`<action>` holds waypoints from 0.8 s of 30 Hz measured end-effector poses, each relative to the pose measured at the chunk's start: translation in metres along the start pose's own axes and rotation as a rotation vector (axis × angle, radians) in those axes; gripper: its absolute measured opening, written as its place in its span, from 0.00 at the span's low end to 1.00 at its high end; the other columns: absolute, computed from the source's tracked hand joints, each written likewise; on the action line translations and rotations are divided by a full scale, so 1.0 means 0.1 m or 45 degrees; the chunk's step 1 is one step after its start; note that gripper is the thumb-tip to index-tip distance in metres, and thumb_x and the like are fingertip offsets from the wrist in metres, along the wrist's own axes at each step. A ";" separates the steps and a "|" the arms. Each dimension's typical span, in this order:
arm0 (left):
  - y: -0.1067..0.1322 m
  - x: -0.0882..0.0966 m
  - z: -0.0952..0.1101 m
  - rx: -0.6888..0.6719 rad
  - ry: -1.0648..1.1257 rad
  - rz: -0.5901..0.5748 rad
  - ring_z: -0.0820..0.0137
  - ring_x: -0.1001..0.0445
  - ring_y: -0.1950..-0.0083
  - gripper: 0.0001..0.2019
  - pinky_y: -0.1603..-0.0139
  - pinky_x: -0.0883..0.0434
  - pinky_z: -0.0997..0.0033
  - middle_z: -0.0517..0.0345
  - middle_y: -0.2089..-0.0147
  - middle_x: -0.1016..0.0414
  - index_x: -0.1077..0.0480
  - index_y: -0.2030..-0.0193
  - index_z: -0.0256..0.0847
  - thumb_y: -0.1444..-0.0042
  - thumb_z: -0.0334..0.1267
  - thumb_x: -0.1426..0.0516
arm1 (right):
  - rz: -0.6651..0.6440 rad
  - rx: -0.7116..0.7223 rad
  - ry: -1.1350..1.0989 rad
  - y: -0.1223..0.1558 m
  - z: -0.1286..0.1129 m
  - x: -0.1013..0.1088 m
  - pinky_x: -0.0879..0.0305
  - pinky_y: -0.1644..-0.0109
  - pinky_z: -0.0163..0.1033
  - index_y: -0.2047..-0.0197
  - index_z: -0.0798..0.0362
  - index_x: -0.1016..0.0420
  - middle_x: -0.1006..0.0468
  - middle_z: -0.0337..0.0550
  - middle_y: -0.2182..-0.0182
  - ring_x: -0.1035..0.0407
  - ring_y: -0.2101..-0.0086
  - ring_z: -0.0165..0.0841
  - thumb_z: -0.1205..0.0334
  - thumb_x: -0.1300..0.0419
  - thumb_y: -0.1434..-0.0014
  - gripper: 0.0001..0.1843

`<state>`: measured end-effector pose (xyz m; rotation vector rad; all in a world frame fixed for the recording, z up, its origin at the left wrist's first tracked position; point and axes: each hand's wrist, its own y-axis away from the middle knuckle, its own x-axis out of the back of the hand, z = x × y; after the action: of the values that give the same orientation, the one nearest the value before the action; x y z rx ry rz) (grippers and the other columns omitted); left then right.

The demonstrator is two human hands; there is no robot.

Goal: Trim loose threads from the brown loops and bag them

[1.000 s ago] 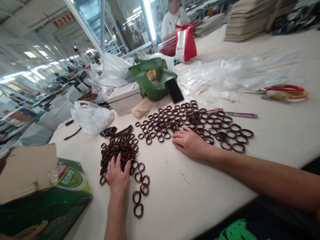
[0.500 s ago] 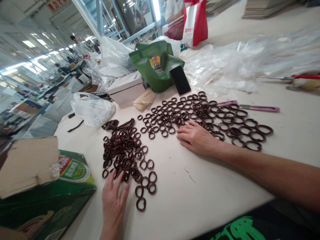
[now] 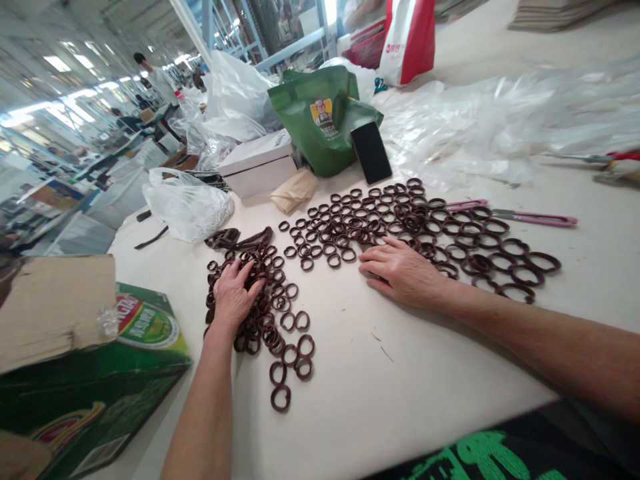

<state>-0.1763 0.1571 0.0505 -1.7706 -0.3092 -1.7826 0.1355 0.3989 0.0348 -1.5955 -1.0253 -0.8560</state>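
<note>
A heap of dark brown rings [image 3: 270, 327] lies on the left of the pale table [image 3: 340, 373]. My left hand [image 3: 234, 291] rests on top of that heap, its fingers spread over the rings. Farther right, many more brown rings [image 3: 457, 252] lie spread out mostly flat, smaller at the left and larger at the right. My right hand [image 3: 400, 272] lies on the table at the near edge of this spread, fingers stretched out and their tips by the rings. Dark brown strips [image 3: 255, 238] lie behind the left heap.
A green carton [image 3: 145, 333] stands at the left. Behind the rings are a white plastic bag [image 3: 187, 207], a white box [image 3: 260, 163], a green pouch [image 3: 320, 127] and a black phone [image 3: 371, 153]. A pink-handled tool [image 3: 543, 219] lies beside the right rings. Clear plastic sheets [image 3: 480, 127] cover the back right.
My left hand has moved forward from the near edge of the left heap onto its top. My right hand stays in about the same place. The view has shifted slightly.
</note>
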 end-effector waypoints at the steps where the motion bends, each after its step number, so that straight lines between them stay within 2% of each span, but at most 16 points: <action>1: 0.07 -0.01 -0.06 0.023 0.006 0.005 0.49 0.38 0.33 0.24 0.33 0.39 0.45 0.43 0.33 0.35 0.30 0.40 0.42 0.41 0.48 0.43 | 0.002 -0.001 -0.002 0.00 0.00 0.00 0.49 0.38 0.52 0.56 0.53 0.22 0.22 0.48 0.51 0.30 0.52 0.41 0.63 0.42 0.37 0.09; 5: 0.50 0.08 -0.33 0.068 0.036 0.015 0.51 0.37 0.33 0.26 0.33 0.38 0.49 0.42 0.32 0.38 0.33 0.37 0.40 0.38 0.49 0.47 | 0.004 -0.002 -0.003 0.00 0.01 -0.02 0.50 0.37 0.53 0.56 0.53 0.22 0.22 0.48 0.50 0.30 0.51 0.42 0.63 0.42 0.36 0.09; 8: 0.82 0.18 -0.41 0.105 -0.049 0.007 0.47 0.39 0.32 0.27 0.34 0.38 0.46 0.38 0.31 0.40 0.33 0.36 0.37 0.37 0.50 0.48 | 0.006 -0.013 -0.005 0.00 0.01 -0.02 0.49 0.37 0.52 0.56 0.53 0.22 0.22 0.48 0.50 0.30 0.51 0.42 0.63 0.42 0.36 0.09; 10: 0.99 0.22 -0.34 0.145 -0.113 0.058 0.46 0.40 0.32 0.25 0.34 0.39 0.43 0.37 0.31 0.40 0.33 0.37 0.37 0.36 0.47 0.50 | 0.009 -0.015 -0.002 0.00 0.01 -0.02 0.49 0.37 0.52 0.56 0.53 0.21 0.22 0.48 0.50 0.30 0.51 0.42 0.63 0.42 0.36 0.09; 12: 1.13 0.24 -0.17 0.123 -0.093 0.131 0.48 0.40 0.31 0.23 0.34 0.39 0.43 0.39 0.31 0.39 0.33 0.36 0.39 0.35 0.43 0.51 | 0.012 -0.014 0.003 0.00 0.01 -0.02 0.49 0.37 0.52 0.56 0.53 0.22 0.22 0.48 0.50 0.30 0.51 0.42 0.63 0.42 0.36 0.09; 16: 1.32 0.23 0.26 -0.073 0.033 0.156 0.52 0.43 0.29 0.19 0.31 0.43 0.47 0.46 0.32 0.36 0.29 0.40 0.45 0.37 0.41 0.47 | 0.008 -0.005 0.009 0.00 0.01 -0.01 0.48 0.37 0.52 0.56 0.53 0.22 0.22 0.48 0.50 0.30 0.51 0.42 0.63 0.42 0.36 0.09; 18: 1.41 0.20 0.38 -0.131 0.047 0.147 0.52 0.40 0.30 0.16 0.31 0.43 0.45 0.48 0.36 0.30 0.25 0.45 0.47 0.38 0.41 0.45 | 0.004 0.005 0.018 -0.01 0.01 -0.01 0.47 0.38 0.51 0.55 0.54 0.22 0.22 0.48 0.50 0.30 0.51 0.42 0.63 0.42 0.36 0.10; 20: 1.51 0.17 0.38 -0.161 0.047 0.160 0.51 0.36 0.33 0.13 0.33 0.41 0.44 0.48 0.41 0.26 0.23 0.50 0.46 0.39 0.40 0.44 | 0.005 0.012 0.024 -0.01 0.01 -0.01 0.47 0.38 0.51 0.55 0.54 0.22 0.22 0.48 0.50 0.30 0.51 0.41 0.63 0.42 0.36 0.10; 24: 1.71 0.15 0.20 -0.233 0.045 0.243 0.50 0.30 0.39 0.07 0.40 0.33 0.46 0.45 0.47 0.22 0.23 0.58 0.43 0.43 0.38 0.40 | 0.022 0.023 0.031 -0.01 0.01 -0.02 0.46 0.39 0.51 0.56 0.53 0.21 0.22 0.48 0.51 0.29 0.52 0.41 0.63 0.42 0.37 0.09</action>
<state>-0.0634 0.0293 0.0245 -1.8230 0.0388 -1.7482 0.1340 0.3996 0.0335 -1.5734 -0.9982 -0.8504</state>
